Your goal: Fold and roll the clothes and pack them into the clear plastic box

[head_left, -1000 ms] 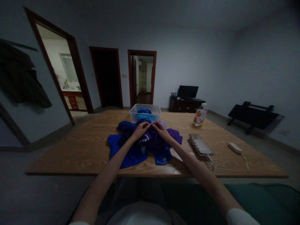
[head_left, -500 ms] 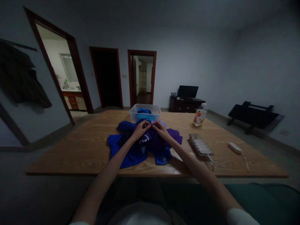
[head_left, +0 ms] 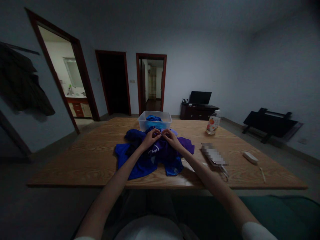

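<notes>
A crumpled heap of blue and purple garments point(head_left: 152, 155) lay at the middle of the wooden worktop point(head_left: 82, 160), with white print showing on a purple fold. The left hand point(head_left: 149, 138) and right hand point(head_left: 172, 138) met at the far top of the heap, each grip narrowed to a pinch on a purple edge of the cloth, fingertips nearly touching. Just behind stood a clear plastic tub point(head_left: 155, 120) holding more blue fabric. A pump bottle point(head_left: 213, 122) stood well apart to the right, and a small white device point(head_left: 250, 157) lay nearer the right edge.
</notes>
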### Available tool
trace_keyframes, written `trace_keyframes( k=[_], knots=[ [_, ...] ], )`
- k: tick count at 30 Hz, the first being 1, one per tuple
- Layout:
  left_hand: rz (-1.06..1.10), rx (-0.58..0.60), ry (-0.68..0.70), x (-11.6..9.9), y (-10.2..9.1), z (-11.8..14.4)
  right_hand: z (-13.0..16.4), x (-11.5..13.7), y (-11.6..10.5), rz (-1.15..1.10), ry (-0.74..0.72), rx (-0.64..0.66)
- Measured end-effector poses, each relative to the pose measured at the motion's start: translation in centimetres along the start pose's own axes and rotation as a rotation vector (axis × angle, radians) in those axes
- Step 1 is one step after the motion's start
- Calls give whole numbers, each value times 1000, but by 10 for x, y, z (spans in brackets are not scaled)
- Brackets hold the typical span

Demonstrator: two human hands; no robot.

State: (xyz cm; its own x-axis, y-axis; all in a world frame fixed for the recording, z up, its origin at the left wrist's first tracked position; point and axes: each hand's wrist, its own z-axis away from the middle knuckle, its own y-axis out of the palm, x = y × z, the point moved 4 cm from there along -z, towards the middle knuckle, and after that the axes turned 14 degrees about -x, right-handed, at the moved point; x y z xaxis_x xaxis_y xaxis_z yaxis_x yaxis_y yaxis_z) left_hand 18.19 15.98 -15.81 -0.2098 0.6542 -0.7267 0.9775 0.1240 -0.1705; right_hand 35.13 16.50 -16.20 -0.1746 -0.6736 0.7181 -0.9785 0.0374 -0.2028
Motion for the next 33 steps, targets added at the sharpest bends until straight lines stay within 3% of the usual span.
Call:
trace_keyframes(
  k=[33],
  knots=[
    [22, -8, -60, 8, 1, 0, -1, -3, -1, -12, 14, -20]
  ],
)
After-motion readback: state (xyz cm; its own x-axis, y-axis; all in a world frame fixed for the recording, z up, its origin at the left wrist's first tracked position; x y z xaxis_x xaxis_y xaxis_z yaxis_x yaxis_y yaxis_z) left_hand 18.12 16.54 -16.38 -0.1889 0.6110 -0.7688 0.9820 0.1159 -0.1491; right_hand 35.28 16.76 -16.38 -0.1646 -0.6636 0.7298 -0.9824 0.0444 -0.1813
